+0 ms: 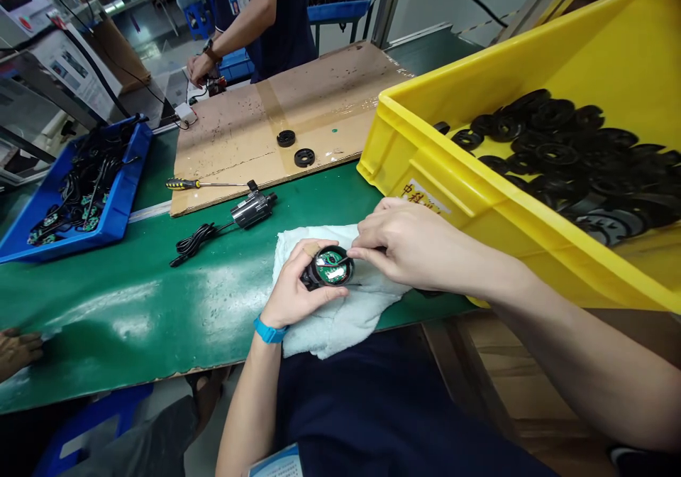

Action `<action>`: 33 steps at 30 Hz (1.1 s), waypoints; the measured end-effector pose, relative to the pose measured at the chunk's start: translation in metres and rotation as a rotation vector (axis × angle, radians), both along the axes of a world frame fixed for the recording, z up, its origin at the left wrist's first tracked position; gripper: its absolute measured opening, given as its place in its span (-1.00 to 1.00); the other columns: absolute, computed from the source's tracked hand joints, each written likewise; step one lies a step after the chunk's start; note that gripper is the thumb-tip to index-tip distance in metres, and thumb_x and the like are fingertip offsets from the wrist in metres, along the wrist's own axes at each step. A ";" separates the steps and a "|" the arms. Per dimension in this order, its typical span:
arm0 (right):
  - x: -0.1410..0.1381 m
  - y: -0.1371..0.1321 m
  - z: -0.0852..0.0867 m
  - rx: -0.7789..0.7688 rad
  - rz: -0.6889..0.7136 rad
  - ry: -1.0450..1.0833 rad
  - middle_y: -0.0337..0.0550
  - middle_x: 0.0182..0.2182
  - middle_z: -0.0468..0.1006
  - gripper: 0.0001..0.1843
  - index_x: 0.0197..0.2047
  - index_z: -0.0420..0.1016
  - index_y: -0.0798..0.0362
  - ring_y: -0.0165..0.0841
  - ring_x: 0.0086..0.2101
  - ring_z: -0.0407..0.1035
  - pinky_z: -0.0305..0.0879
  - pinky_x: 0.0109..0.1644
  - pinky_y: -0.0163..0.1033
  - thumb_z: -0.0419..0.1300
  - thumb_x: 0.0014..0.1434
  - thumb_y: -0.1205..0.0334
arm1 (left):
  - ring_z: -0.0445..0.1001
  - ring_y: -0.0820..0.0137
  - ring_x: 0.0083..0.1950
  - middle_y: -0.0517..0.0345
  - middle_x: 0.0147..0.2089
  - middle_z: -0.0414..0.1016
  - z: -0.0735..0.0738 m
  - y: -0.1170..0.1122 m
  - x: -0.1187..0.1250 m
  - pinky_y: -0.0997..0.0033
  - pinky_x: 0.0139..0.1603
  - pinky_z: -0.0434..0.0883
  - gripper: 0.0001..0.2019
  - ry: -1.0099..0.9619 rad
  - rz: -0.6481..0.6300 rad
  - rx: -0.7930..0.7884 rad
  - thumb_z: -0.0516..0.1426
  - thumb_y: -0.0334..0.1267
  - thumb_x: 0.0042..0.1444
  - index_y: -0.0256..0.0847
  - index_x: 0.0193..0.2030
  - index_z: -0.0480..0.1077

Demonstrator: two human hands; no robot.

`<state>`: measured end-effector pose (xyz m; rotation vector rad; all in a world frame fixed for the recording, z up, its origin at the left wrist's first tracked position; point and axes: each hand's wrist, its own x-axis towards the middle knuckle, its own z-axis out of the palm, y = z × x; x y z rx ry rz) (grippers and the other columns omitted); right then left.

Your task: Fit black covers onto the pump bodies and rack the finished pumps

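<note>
The left grip [291,287] is curling firmly around a round black housing [311,277], holding it tilted just above a crumpled white cloth [340,328], though whether the two are touching is hard to tell. A green circuit board [330,265] is sitting inside the housing's open face, which is turned up toward the camera. The right grip [409,243] is pinching a thin dark tool [343,259] narrowly between thumb and fingertips, with its tip reaching over the board. The board is already seated but is not yet covered, so the work on this unit is probably partway along, with the closing of its face left to do.

The cloth is lying on a green surface [122,321]. To the right, a yellow crate [441,200] is holding a heap of black rings [553,143]. Farther left, a black cylinder [254,209] is trailing a coiled cable [194,243], and a screwdriver [184,184] is lying just beyond it. Past these, a cardboard sheet [319,101] is carrying two separate black discs [286,138]. A blue tray [125,186] is sitting at the left, filled with wired boards [85,186]. Another person's hand [18,353] is resting at the near left edge, while a co-worker's hand [199,69] is working at the far end of the cardboard
</note>
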<state>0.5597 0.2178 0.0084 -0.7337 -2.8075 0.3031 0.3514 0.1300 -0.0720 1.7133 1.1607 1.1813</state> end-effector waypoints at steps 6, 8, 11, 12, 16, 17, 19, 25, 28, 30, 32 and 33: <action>-0.025 -0.006 0.019 0.048 -0.014 -0.167 -0.07 -0.44 0.63 -0.64 -0.49 0.59 0.10 -0.30 -0.42 0.39 0.08 -0.12 -0.13 0.16 0.34 0.30 | 0.36 0.03 0.31 -0.06 0.30 0.37 -0.002 -0.005 -0.014 0.04 0.34 0.31 -0.42 -0.145 -0.072 -0.110 0.23 0.08 0.24 -0.11 0.31 0.32; -0.032 -0.008 0.025 0.092 0.007 -0.222 -0.07 -0.44 0.63 -0.66 -0.47 0.59 0.09 -0.27 -0.41 0.40 0.06 -0.13 -0.11 0.16 0.33 0.34 | 0.36 0.05 0.31 -0.05 0.31 0.35 -0.006 -0.006 -0.013 0.06 0.33 0.32 -0.42 -0.177 -0.065 -0.123 0.20 0.08 0.26 -0.09 0.34 0.27; -0.041 -0.011 0.034 0.172 0.066 -0.328 -0.05 -0.46 0.62 -0.69 -0.51 0.54 0.08 -0.24 -0.42 0.40 0.03 -0.14 -0.08 0.16 0.26 0.42 | 0.38 0.06 0.29 -0.06 0.30 0.34 -0.010 -0.006 -0.009 0.08 0.31 0.34 -0.33 -0.132 -0.015 -0.114 0.33 0.00 0.13 -0.10 0.32 0.23; -0.043 -0.012 0.036 0.201 0.090 -0.364 -0.05 -0.46 0.61 -0.67 -0.53 0.51 0.08 -0.23 -0.42 0.40 0.04 -0.13 -0.07 0.15 0.25 0.44 | 0.39 0.06 0.28 -0.07 0.28 0.35 -0.010 -0.005 -0.007 0.09 0.30 0.36 -0.30 -0.115 -0.003 -0.112 0.37 -0.03 0.08 -0.10 0.31 0.23; -0.052 -0.015 0.040 0.291 0.128 -0.429 -0.05 -0.51 0.58 -0.61 -0.57 0.45 0.07 -0.22 -0.44 0.39 0.06 -0.08 -0.06 0.08 0.26 0.51 | 0.43 0.10 0.21 -0.05 0.20 0.39 -0.008 -0.002 -0.006 0.11 0.25 0.39 -0.32 -0.083 0.021 -0.105 0.41 -0.07 0.03 -0.12 0.24 0.26; -0.054 -0.015 0.039 0.307 0.124 -0.429 -0.06 -0.51 0.58 -0.61 -0.56 0.45 0.07 -0.23 -0.45 0.39 0.06 -0.09 -0.06 0.08 0.25 0.53 | 0.44 0.11 0.20 -0.05 0.18 0.40 -0.008 -0.002 -0.007 0.11 0.23 0.39 -0.32 -0.081 0.024 -0.106 0.41 -0.06 0.02 -0.12 0.23 0.26; -0.056 -0.016 0.037 0.344 0.115 -0.425 -0.07 -0.52 0.58 -0.63 -0.55 0.46 0.07 -0.24 -0.46 0.38 0.06 -0.10 -0.07 0.08 0.24 0.54 | 0.44 0.11 0.18 -0.05 0.17 0.41 -0.008 -0.001 -0.008 0.11 0.21 0.41 -0.31 -0.084 0.028 -0.109 0.42 -0.04 0.00 -0.13 0.21 0.26; -0.057 -0.015 0.033 0.383 0.108 -0.405 -0.11 -0.54 0.55 -0.63 -0.57 0.42 0.06 -0.26 -0.50 0.32 0.04 -0.13 -0.08 0.11 0.25 0.51 | 0.46 0.13 0.14 -0.04 0.14 0.41 -0.015 0.000 -0.007 0.12 0.19 0.41 -0.33 -0.068 0.049 -0.124 0.41 -0.04 0.02 -0.12 0.21 0.27; -0.055 -0.012 0.033 0.344 0.129 -0.415 -0.11 -0.55 0.54 -0.61 -0.59 0.40 0.06 -0.27 -0.51 0.29 0.01 -0.16 -0.08 0.10 0.25 0.51 | 0.46 0.14 0.13 -0.02 0.12 0.41 -0.016 0.001 -0.008 0.13 0.18 0.41 -0.34 -0.066 0.041 -0.129 0.41 -0.02 0.03 -0.12 0.20 0.28; -0.054 -0.009 0.032 0.335 0.124 -0.401 -0.09 -0.54 0.55 -0.61 -0.59 0.39 0.06 -0.27 -0.51 0.29 -0.01 -0.17 -0.08 0.10 0.24 0.51 | 0.44 0.14 0.15 -0.02 0.14 0.40 -0.016 0.001 -0.009 0.13 0.20 0.40 -0.35 -0.068 0.036 -0.118 0.40 -0.02 0.03 -0.12 0.20 0.29; -0.052 -0.006 0.030 0.331 0.106 -0.372 -0.09 -0.53 0.54 -0.62 -0.59 0.39 0.07 -0.28 -0.51 0.28 -0.02 -0.18 -0.08 0.09 0.24 0.50 | 0.42 0.13 0.17 -0.02 0.16 0.39 -0.015 0.001 -0.009 0.14 0.23 0.37 -0.32 -0.098 0.012 -0.115 0.39 0.01 0.03 -0.12 0.23 0.29; -0.052 -0.005 0.029 0.323 0.106 -0.356 -0.09 -0.53 0.54 -0.63 -0.59 0.39 0.07 -0.28 -0.51 0.28 -0.02 -0.19 -0.09 0.09 0.23 0.49 | 0.41 0.12 0.18 -0.02 0.17 0.39 -0.015 0.000 -0.010 0.15 0.25 0.36 -0.32 -0.134 -0.004 -0.125 0.37 0.05 0.05 -0.12 0.24 0.29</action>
